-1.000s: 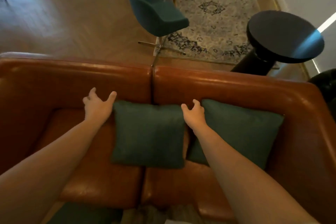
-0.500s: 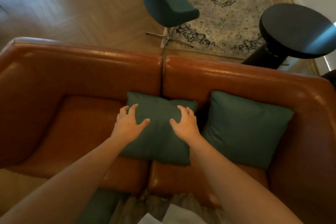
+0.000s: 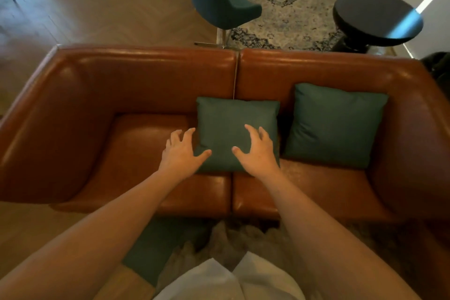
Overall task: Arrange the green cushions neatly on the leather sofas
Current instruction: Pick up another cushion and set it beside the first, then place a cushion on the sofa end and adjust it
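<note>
Two brown leather sofas stand side by side, the left sofa [image 3: 121, 95] and the right sofa [image 3: 341, 73] meeting at a seam. One green cushion [image 3: 226, 126] leans on the backrest across that seam. A second green cushion [image 3: 336, 124] leans on the right sofa's backrest. My left hand [image 3: 181, 152] hovers at the middle cushion's lower left corner, fingers spread, thumb over the fabric. My right hand [image 3: 258, 151] is over its lower right part, fingers spread and curled. Neither hand clasps the cushion.
Behind the sofas stand a teal chair [image 3: 219, 2] on a patterned rug [image 3: 292, 0] and a round black side table [image 3: 375, 17]. A dark object [image 3: 438, 68] sits at the right edge. A shaggy rug [image 3: 233, 238] and a green patch [image 3: 155, 246] lie at my feet.
My hands drew back from the backrest down to the middle cushion's lower corners. The cushion now stands squarer and more upright. The view pulled back and shows more of the sofas.
</note>
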Demonstrator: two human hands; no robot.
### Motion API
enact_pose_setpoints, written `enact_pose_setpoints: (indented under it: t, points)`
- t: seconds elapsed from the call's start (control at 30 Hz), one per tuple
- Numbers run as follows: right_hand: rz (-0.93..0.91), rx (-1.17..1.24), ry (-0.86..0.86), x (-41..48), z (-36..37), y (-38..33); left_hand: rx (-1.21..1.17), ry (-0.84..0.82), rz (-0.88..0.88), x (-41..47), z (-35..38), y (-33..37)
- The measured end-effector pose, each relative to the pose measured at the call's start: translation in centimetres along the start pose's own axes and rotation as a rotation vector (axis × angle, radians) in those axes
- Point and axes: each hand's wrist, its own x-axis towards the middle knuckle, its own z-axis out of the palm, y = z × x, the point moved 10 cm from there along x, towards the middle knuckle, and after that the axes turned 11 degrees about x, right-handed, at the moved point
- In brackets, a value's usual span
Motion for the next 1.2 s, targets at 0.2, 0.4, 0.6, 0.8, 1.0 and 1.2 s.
enact_pose_setpoints:
  t: [0.2, 0.4, 0.6, 0.8, 1.0, 1.2]
  points:
    - [-0.018, -0.043, -0.020, -6.4, 2.2, 0.0, -0.002, 0.005, -0.008, -6.0, 1.3, -3.2]
    - [-0.027, -0.079, -0.057, -11.3, 3.5, 0.9, -0.021, 0.047, -0.080, -11.2, 2.5, -6.0]
    - [-0.076, -0.060, -0.062, -16.1, 4.3, 1.6, -0.066, 0.089, -0.148, -17.1, 3.9, -8.6]
    - [-0.055, -0.045, -0.105, -20.5, 8.0, 1.9, -0.087, 0.098, -0.202, -21.7, 4.9, -12.0]
    - [-0.037, -0.056, -0.117, -23.7, 12.5, 0.6, -0.175, 0.072, -0.251, -23.8, 5.8, -16.3]
    - [0.060, -0.082, -0.066, -24.5, 19.9, 0.0, -0.165, 0.026, -0.178, -22.7, 5.8, -23.7]
